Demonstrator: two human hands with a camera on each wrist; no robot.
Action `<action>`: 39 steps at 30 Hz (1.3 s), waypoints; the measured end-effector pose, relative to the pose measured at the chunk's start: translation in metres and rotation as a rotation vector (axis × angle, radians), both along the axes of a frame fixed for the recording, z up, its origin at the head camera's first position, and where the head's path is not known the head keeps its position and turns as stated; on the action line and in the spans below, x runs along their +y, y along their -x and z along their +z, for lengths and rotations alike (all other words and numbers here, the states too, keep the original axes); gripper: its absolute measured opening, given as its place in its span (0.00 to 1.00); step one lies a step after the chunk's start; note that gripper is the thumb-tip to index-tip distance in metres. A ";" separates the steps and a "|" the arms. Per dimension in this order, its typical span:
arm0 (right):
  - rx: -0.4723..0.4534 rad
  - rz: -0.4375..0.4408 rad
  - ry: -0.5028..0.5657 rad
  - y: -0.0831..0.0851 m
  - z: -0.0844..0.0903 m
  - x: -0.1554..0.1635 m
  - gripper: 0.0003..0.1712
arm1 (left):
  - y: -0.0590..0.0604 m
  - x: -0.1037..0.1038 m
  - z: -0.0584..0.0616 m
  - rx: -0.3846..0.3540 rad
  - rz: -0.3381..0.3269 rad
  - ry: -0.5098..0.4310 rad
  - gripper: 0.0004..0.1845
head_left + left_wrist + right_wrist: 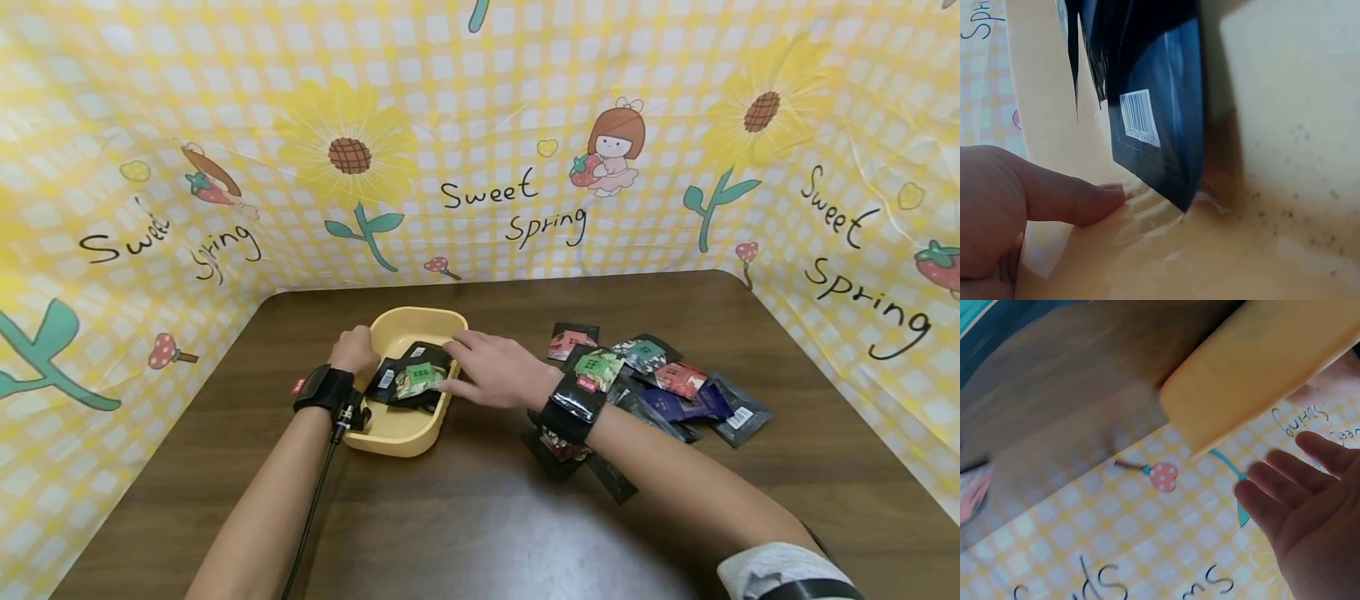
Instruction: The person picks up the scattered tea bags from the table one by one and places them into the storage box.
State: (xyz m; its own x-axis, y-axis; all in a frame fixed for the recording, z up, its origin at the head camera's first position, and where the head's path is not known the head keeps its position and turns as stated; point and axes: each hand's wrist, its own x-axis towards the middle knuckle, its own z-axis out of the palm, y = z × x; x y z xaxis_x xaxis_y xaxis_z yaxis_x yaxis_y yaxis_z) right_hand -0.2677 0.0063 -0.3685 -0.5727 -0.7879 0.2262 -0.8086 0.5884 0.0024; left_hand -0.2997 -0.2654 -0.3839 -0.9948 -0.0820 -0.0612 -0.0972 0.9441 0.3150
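Observation:
A pale yellow plastic basket [401,442] stands on the table, with several black sachets [422,377] inside. The top sachet has a green label. My left hand [355,352] grips the basket's left rim, its thumb [1094,201] lying against the inner wall. Close by that thumb is the corner of a black sachet with a white barcode [1140,119]. Over the right rim hovers my right hand [495,369], fingers [1285,478] spread and relaxed, with nothing in its palm.
A loose pile of sachets [682,381] in black, blue and red lies right of the basket, partly under my right forearm. Behind the brown wooden table [450,517] hangs a yellow checked cloth [480,100]. A cable [318,483] runs along my left forearm.

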 end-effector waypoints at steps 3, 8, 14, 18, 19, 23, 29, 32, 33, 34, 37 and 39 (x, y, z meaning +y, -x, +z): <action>-0.062 -0.061 -0.059 0.002 0.003 0.015 0.39 | 0.000 -0.002 -0.001 0.001 0.003 -0.001 0.09; -0.152 -0.172 -0.161 0.011 0.007 0.038 0.41 | -0.001 -0.004 0.000 -0.007 0.005 -0.027 0.09; -0.209 -0.262 -0.240 0.026 -0.001 0.064 0.41 | -0.004 -0.005 -0.002 -0.003 -0.005 -0.028 0.08; -0.218 -0.337 -0.265 0.032 -0.005 0.084 0.39 | -0.006 -0.002 0.000 0.003 -0.005 -0.024 0.08; -0.227 -0.356 -0.268 0.033 -0.006 0.088 0.38 | -0.006 -0.001 0.000 0.006 -0.005 -0.020 0.08; -0.289 -0.409 -0.275 0.035 -0.005 0.103 0.32 | -0.006 -0.001 0.001 0.008 -0.008 -0.006 0.09; -0.374 -0.441 -0.265 0.037 -0.008 0.116 0.32 | -0.004 -0.002 0.000 0.000 -0.010 -0.006 0.10; -0.387 -0.448 -0.270 0.038 -0.010 0.120 0.25 | -0.001 -0.002 -0.002 0.000 -0.012 -0.009 0.08; -0.392 -0.451 -0.273 0.039 -0.010 0.121 0.23 | -0.001 -0.002 -0.002 0.001 -0.012 -0.011 0.08; -0.397 -0.453 -0.276 0.039 -0.010 0.122 0.21 | 0.000 -0.001 -0.002 0.001 -0.014 -0.013 0.07; -0.400 -0.435 -0.269 0.041 -0.011 0.123 0.16 | 0.001 -0.001 -0.002 0.009 -0.014 -0.010 0.07; -0.382 -0.410 -0.260 0.043 -0.012 0.124 0.11 | 0.001 -0.002 -0.002 0.008 -0.013 -0.009 0.06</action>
State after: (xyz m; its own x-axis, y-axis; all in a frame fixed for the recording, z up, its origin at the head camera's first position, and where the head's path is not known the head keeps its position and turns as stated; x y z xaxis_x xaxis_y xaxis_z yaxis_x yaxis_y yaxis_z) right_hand -0.3103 0.1302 -0.3808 -0.8430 -0.4885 -0.2251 -0.4890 0.8704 -0.0575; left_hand -0.3009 -0.2670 -0.3860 -0.9962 -0.0685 -0.0539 -0.0824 0.9424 0.3242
